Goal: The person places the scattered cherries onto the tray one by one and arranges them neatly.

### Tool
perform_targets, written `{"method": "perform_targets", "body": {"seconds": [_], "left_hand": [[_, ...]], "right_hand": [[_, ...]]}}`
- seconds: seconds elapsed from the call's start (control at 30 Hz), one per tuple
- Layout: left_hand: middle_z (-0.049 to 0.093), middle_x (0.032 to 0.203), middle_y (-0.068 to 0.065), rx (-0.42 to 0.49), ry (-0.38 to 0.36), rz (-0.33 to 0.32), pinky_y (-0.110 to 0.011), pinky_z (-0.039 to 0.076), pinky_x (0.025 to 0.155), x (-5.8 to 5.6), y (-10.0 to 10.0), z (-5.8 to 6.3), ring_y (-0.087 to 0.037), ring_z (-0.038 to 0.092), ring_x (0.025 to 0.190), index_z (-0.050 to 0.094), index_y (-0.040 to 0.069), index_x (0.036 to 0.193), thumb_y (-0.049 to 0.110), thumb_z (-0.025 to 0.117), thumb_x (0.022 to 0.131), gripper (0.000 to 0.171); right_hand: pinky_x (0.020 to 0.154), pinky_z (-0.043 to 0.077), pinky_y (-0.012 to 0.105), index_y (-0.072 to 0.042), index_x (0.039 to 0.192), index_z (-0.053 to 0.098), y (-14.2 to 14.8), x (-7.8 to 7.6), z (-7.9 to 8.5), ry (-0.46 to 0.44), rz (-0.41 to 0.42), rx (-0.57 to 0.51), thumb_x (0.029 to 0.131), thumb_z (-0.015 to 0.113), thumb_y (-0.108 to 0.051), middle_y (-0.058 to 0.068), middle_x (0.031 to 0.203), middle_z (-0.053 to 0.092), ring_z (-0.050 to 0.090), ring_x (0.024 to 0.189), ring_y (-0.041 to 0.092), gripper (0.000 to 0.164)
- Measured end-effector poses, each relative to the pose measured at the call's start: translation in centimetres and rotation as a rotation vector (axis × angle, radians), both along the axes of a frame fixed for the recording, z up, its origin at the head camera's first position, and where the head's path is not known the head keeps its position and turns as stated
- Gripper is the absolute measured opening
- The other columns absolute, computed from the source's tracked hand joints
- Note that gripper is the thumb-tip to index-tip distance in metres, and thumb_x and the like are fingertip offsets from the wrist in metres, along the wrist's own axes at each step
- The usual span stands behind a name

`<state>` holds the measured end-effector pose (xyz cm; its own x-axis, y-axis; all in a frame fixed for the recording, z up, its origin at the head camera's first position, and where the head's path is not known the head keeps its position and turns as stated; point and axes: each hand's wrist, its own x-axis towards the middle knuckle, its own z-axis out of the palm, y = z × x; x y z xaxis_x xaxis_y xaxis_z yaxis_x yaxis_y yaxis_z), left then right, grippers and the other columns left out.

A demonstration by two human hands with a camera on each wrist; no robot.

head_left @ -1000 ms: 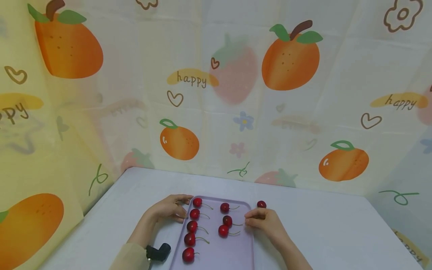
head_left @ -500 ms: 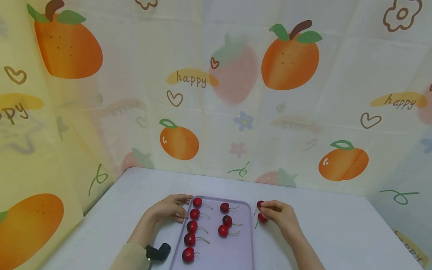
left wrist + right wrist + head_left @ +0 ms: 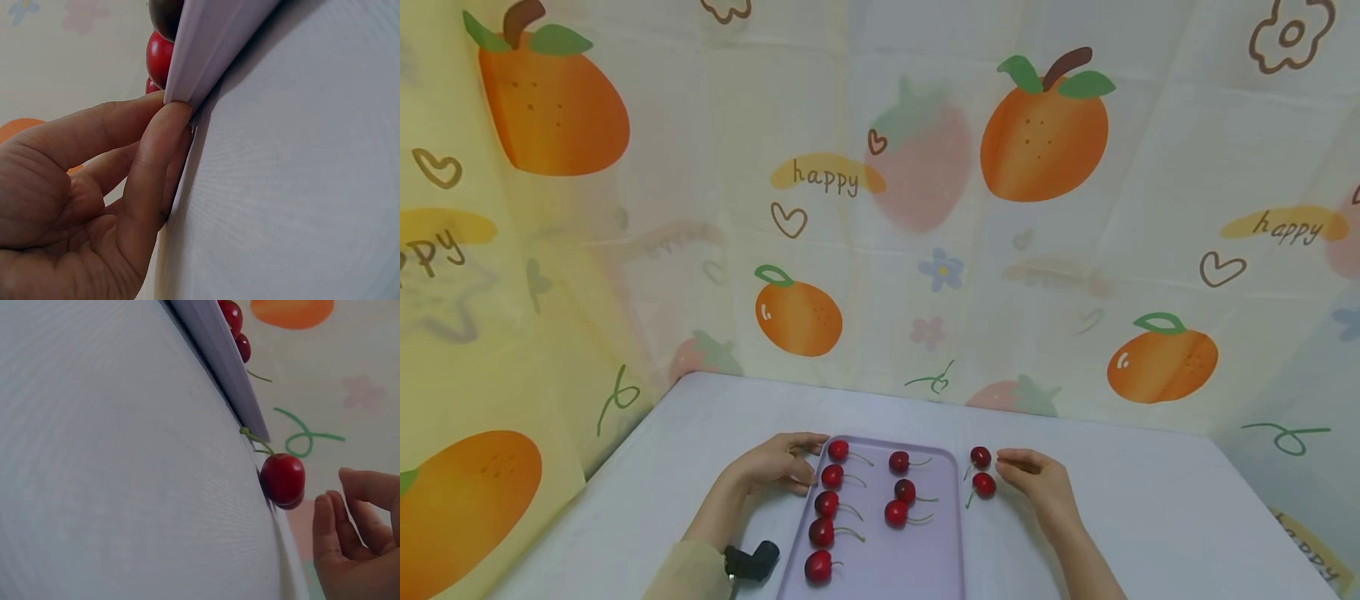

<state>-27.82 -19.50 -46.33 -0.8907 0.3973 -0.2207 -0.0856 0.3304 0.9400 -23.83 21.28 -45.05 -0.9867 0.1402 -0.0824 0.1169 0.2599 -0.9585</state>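
In the head view a lilac tray [image 3: 925, 562] lies on the table. Down its left side runs a column of several red cherries [image 3: 827, 503] with green stems. On its right half sit three more cherries, the lowest two touching [image 3: 897, 512]. My left hand [image 3: 772, 463] grips the tray's far left corner; the left wrist view shows thumb [image 3: 159, 134] and forefinger meeting at the rim. Two loose cherries lie on the table right of the tray, a farther one [image 3: 980, 457] and a nearer one [image 3: 984, 485]. Just right of them, my right hand [image 3: 1040, 486] holds nothing, thumb and fingers apart.
A white tablecloth [image 3: 1120, 500] covers the table. Behind it and at the sides hangs a fruit-patterned curtain [image 3: 880, 317]. A black device [image 3: 752, 561] is strapped at the left wrist, close to the tray's left edge.
My right hand has moved right from the tray's right edge, past the loose cherries, and come away from them. Both loose cherries now show fully. The left hand and tray stay put.
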Motion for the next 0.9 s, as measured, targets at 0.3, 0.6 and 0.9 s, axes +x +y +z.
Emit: {"method": "perform_targets", "body": {"seconds": [0.3, 0.6, 0.9], "left_hand": [[0.049, 0.132, -0.021, 0.003, 0.007, -0.006, -0.03, 0.064, 0.072, -0.1, 0.0, -0.1, -0.015, 0.063, 0.078, 0.048, 0.001, 0.143, 0.0, 0.066, 0.078, 0.068], [0.047, 0.134, -0.022, 0.011, 0.001, -0.009, -0.03, 0.063, 0.071, -0.1, 0.0, 0.0, -0.015, 0.063, 0.078, 0.047, 0.0, 0.144, -0.001, 0.065, 0.078, 0.068], [0.048, 0.132, -0.021, 0.008, -0.001, -0.007, -0.03, 0.063, 0.071, 0.0, 0.0, -0.1, -0.016, 0.063, 0.077, 0.047, 0.0, 0.144, -0.001, 0.066, 0.078, 0.068]], "right_hand": [[0.08, 0.057, 0.015, 0.005, 0.12, 0.066, 0.4, -0.2, -1.3, -0.018, 0.069, 0.019, 0.084, 0.074, -0.008, 0.018, 0.118, 0.071, 0.067, 0.091, 0.004, 0.039], [0.08, 0.054, 0.01, 0.003, 0.119, 0.067, 0.3, -0.3, -1.8, 0.011, 0.127, 0.076, 0.08, 0.078, -0.01, 0.018, 0.119, 0.07, 0.068, 0.096, 0.009, 0.042], [0.077, 0.053, 0.011, 0.001, 0.118, 0.068, 0.1, -0.5, -2.0, 0.022, 0.175, 0.135, 0.075, 0.082, -0.007, 0.016, 0.117, 0.071, 0.069, 0.095, 0.013, 0.046]]}}
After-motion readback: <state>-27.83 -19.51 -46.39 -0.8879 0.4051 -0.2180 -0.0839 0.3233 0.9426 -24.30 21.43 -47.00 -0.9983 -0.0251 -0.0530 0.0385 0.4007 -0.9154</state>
